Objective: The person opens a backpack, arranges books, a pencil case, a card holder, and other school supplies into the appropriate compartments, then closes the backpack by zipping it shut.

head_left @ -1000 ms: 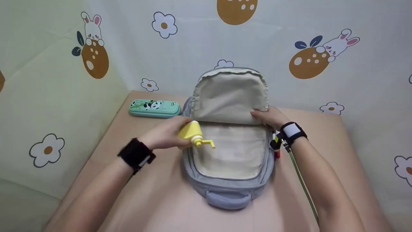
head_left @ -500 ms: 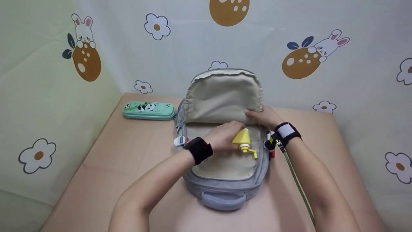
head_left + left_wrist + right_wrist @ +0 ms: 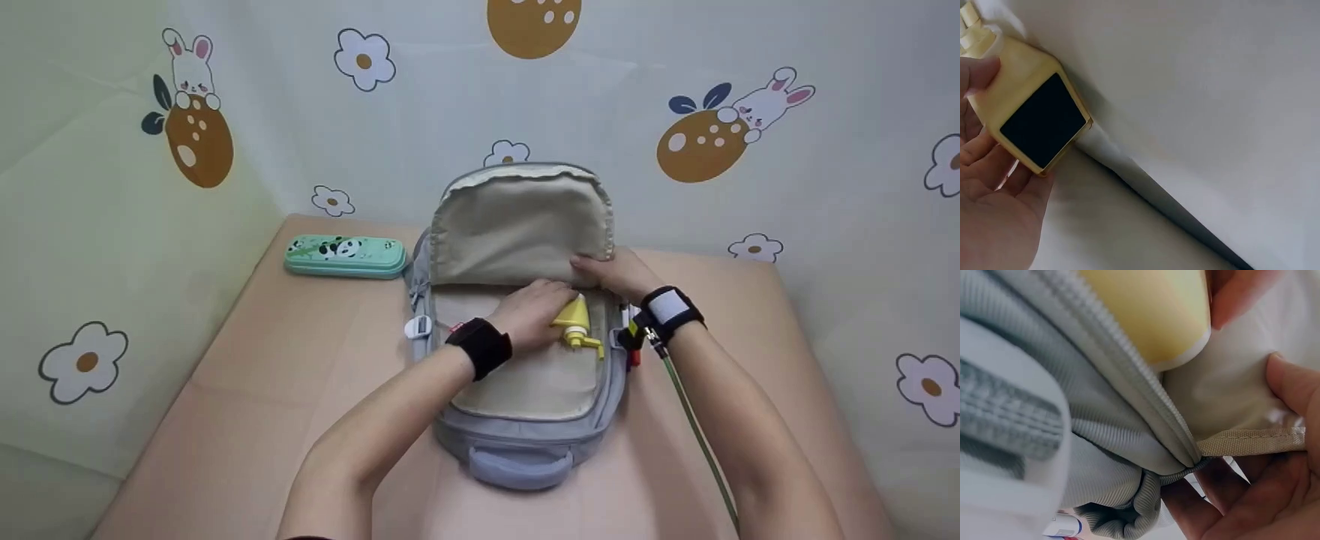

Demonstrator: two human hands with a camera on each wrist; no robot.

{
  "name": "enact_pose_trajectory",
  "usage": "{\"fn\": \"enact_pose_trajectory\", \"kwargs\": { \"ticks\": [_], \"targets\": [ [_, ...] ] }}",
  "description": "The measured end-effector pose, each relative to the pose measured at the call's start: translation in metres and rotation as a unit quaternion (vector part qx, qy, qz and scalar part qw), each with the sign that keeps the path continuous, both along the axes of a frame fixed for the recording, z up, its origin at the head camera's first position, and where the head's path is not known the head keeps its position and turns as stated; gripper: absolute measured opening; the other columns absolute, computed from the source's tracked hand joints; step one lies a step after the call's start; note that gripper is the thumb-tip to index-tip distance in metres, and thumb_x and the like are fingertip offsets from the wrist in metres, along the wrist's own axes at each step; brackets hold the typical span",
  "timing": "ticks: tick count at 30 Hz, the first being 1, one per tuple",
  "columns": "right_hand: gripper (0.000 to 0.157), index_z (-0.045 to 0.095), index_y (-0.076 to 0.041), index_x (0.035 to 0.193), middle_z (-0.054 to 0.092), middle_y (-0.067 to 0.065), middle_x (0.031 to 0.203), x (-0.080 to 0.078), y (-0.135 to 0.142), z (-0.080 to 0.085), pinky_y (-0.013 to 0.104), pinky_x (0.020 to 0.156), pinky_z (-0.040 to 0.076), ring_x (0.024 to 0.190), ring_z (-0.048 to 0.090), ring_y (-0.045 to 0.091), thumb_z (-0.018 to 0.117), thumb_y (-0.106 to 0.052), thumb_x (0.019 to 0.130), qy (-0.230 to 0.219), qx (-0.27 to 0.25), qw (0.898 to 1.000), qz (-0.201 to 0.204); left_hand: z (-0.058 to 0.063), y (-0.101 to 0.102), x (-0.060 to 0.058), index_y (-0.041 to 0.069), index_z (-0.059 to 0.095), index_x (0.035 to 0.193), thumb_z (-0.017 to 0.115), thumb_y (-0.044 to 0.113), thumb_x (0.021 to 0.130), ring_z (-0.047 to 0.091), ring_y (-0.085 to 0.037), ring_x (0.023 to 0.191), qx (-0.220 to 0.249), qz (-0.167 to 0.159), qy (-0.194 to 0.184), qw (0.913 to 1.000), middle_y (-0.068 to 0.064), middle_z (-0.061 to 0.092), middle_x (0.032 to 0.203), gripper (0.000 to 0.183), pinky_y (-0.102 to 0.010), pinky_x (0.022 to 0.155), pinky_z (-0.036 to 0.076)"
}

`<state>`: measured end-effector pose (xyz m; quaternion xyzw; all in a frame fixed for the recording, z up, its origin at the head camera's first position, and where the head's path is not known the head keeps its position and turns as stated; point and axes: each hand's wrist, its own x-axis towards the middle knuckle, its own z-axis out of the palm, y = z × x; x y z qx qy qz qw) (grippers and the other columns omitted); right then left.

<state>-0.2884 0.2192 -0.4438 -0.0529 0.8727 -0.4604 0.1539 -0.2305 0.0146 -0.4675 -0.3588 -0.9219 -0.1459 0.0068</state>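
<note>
A grey backpack (image 3: 517, 427) lies with its cream-lined flap (image 3: 517, 225) raised at the far end. My right hand (image 3: 628, 274) pinches the flap's right edge, thumb on the lining and fingers behind it. In my left hand (image 3: 531, 315) is a yellow hand-crank pencil sharpener (image 3: 573, 313), held between thumb and fingers over the open compartment, close to the fold. Its white collar and crank point toward the backpack's handle. The left wrist view shows a dark panel (image 3: 1044, 121) on the sharpener, its base near the crease in the lining.
A mint-green panda pencil case (image 3: 345, 256) lies left of the backpack. White buckles hang at the bag's sides, and a side pocket holds something with red on it (image 3: 635, 358). A green cable (image 3: 694, 427) runs along the right forearm. Patterned cloth walls stand behind the table (image 3: 247, 420).
My left hand has carried the pencil sharpener from the backpack's left edge rightward over the opening, then slightly farther toward the fold. My right hand keeps holding the flap.
</note>
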Motion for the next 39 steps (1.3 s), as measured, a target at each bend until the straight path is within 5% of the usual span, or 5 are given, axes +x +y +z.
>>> {"fn": "enact_pose_trajectory", "kwargs": {
  "ticks": [11, 18, 26, 32, 39],
  "targets": [
    [0.06, 0.059, 0.004, 0.129, 0.064, 0.019, 0.122, -0.001, -0.003, -0.001, 0.04, 0.09, 0.049, 0.105, 0.062, 0.029, 0.067, -0.045, 0.097, 0.02, 0.003, 1.0, 0.006, -0.013, 0.002, -0.001, 0.013, 0.062, 0.139, 0.069, 0.028, 0.095, 0.053, -0.026, 0.116, -0.068, 0.031, 0.145, 0.9865, -0.008, 0.059, 0.126, 0.047, -0.039, 0.098, 0.046],
    [0.057, 0.059, 0.005, 0.128, 0.064, 0.018, 0.118, 0.0, -0.004, -0.002, 0.041, 0.09, 0.05, 0.103, 0.062, 0.029, 0.067, -0.043, 0.098, 0.017, -0.006, 1.0, 0.011, -0.011, 0.0, 0.003, 0.01, 0.055, 0.145, 0.068, 0.028, 0.094, 0.051, -0.026, 0.12, -0.068, 0.04, 0.127, 0.9887, -0.008, 0.056, 0.132, 0.055, -0.039, 0.099, 0.046],
    [0.056, 0.061, 0.004, 0.122, 0.062, 0.015, 0.109, 0.001, -0.004, -0.003, 0.039, 0.082, 0.05, 0.094, 0.06, 0.026, 0.067, -0.046, 0.097, 0.016, 0.003, 1.0, 0.003, 0.008, -0.025, 0.023, 0.011, 0.055, 0.145, 0.07, 0.038, 0.095, 0.051, -0.027, 0.126, 0.0, 0.007, 0.122, 0.9925, -0.009, 0.056, 0.136, 0.059, -0.042, 0.104, 0.044],
    [0.06, 0.054, 0.002, 0.131, 0.057, 0.016, 0.116, 0.001, -0.002, -0.001, 0.043, 0.086, 0.049, 0.098, 0.057, 0.027, 0.067, -0.045, 0.097, 0.012, -0.013, 1.0, 0.011, 0.027, -0.061, 0.039, 0.011, 0.056, 0.144, 0.069, 0.031, 0.095, 0.051, -0.025, 0.127, 0.093, -0.015, 0.169, 0.9812, -0.008, 0.056, 0.136, 0.054, -0.041, 0.107, 0.043],
    [0.062, 0.055, 0.002, 0.13, 0.054, 0.015, 0.113, 0.0, -0.001, -0.001, 0.04, 0.083, 0.046, 0.096, 0.054, 0.028, 0.067, -0.048, 0.096, 0.011, -0.001, 1.0, 0.013, 0.044, -0.113, 0.035, 0.009, 0.048, 0.149, 0.068, 0.028, 0.096, 0.048, -0.027, 0.128, 0.173, 0.052, 0.21, 0.9609, -0.011, 0.052, 0.139, 0.06, -0.041, 0.109, 0.039]
  ]
}}
